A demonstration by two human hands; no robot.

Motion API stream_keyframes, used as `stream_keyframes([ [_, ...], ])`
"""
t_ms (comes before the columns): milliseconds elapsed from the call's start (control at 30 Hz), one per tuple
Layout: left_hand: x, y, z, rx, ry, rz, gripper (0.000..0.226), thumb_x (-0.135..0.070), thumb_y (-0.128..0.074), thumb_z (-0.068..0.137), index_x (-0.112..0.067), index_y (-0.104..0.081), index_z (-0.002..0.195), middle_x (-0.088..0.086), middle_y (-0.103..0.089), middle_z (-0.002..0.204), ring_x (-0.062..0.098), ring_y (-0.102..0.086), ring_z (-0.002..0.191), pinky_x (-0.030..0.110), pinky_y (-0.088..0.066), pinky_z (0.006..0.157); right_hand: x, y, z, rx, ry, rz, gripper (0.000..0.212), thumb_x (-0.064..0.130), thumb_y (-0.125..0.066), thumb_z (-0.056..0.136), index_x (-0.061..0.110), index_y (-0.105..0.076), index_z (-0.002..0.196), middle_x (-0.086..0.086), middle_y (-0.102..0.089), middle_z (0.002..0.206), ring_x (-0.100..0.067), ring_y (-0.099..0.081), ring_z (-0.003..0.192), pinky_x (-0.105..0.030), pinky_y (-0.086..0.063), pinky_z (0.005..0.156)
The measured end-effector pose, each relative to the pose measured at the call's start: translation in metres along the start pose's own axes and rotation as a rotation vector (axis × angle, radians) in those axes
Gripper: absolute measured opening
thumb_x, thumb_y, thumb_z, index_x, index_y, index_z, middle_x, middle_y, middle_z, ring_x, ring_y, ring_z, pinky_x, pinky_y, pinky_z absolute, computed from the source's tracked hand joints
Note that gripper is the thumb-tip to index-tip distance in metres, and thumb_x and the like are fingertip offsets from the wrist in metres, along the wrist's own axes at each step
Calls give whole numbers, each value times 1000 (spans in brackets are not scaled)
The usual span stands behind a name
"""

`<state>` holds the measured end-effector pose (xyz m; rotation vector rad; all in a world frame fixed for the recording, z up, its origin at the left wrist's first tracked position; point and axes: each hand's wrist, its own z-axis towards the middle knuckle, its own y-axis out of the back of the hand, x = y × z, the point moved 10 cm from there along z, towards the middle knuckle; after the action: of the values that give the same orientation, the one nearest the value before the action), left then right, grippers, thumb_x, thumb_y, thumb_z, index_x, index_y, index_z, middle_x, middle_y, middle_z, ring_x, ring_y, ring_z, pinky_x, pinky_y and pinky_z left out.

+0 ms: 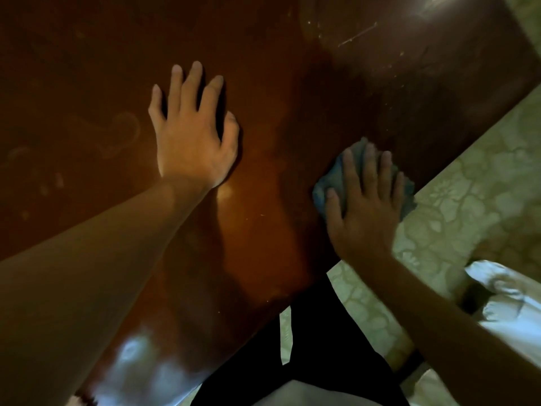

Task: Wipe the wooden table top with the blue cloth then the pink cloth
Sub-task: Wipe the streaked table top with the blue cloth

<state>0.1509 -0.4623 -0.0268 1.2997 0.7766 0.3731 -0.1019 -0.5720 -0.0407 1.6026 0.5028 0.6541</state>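
Right hand presses flat, fingers spread, on blue cloth; left hand rests spread on table top.

No legible text, label, brand, number or sign anywhere in view.

Glossy wooden table top, soft blue cloth
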Motion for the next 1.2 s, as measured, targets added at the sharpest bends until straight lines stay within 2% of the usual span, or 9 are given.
stream_keyframes([
  [200, -1, 1, 0, 10, -1, 1, 54, -44, -35, 103, -19, -40, 150, 10, -28, 162, 29, -13, 153, 52, -6, 122, 122, -25, -80, 109, 383, 52, 68, 51, -44, 95, 26, -33, 157, -9, -28, 166, -34, -20, 154, -53, -5, 125],
  [433, -1, 0, 0, 14, 4, -6, 54, -44, -35, 103, -19, -39, 150, 9, -27, 162, 28, -12, 153, 52, -5, 122, -28, 10, 71, 20, -26, 51, 64, 51, -30, 103, 29, -22, 162, -6, -15, 170, -29, -8, 157, -54, -6, 126],
  [533, -1, 2, 0, 21, 10, -12, 53, -42, -37, 103, -18, -39, 150, 10, -28, 162, 28, -12, 153, 53, -5, 122, -36, 11, 82, 3, -116, 37, 64, 51, -26, 103, 29, -17, 163, -6, -11, 171, -29, -4, 158, -54, -4, 127],
  [600, -1, 2, 0, 26, 8, -12, 53, -42, -37, 103, -18, -39, 150, 10, -27, 162, 28, -12, 153, 53, -4, 122, -14, 5, 62, 6, -79, 19, 65, 52, -26, 103, 27, -17, 162, -8, -11, 171, -30, -5, 158, -54, -4, 127],
  [667, -2, 3, 1, 25, 6, -12, 53, -42, -37, 103, -18, -40, 150, 10, -28, 162, 28, -12, 153, 52, -4, 122, 13, -3, 37, 35, 92, 19, 66, 52, -30, 102, 25, -22, 161, -10, -16, 170, -32, -9, 157, -55, -7, 126],
  [767, -2, 2, 1, 21, 6, -20, 53, -42, -38, 103, -17, -41, 149, 11, -29, 161, 29, -14, 153, 53, -5, 122, 3, -2, 38, 63, 241, 19, 66, 54, -33, 100, 28, -27, 160, -8, -20, 169, -31, -12, 157, -53, -7, 126],
  [933, -2, 3, 0, 7, 1, -15, 52, -41, -39, 102, -16, -42, 149, 12, -31, 160, 30, -16, 152, 54, -7, 121, -72, 18, 108, 27, -97, 16, 67, 57, -20, 101, 32, -17, 162, -4, -10, 171, -27, -3, 158, -52, -1, 127],
  [1033, 0, 1, 1, 13, 6, -23, 53, -42, -38, 102, -17, -41, 148, 11, -30, 161, 30, -15, 152, 54, -7, 121, -57, 19, 116, 3, -188, 24, 67, 55, -21, 101, 29, -15, 163, -7, -9, 171, -31, -3, 158, -54, -2, 126],
  [1200, -2, 2, 1, 13, 10, -13, 54, -43, -38, 101, -17, -41, 149, 11, -30, 160, 30, -15, 152, 54, -7, 121, 47, -5, 63, 38, 77, -11, 68, 57, -27, 101, 26, -25, 161, -12, -19, 169, -36, -13, 156, -55, -9, 126],
])
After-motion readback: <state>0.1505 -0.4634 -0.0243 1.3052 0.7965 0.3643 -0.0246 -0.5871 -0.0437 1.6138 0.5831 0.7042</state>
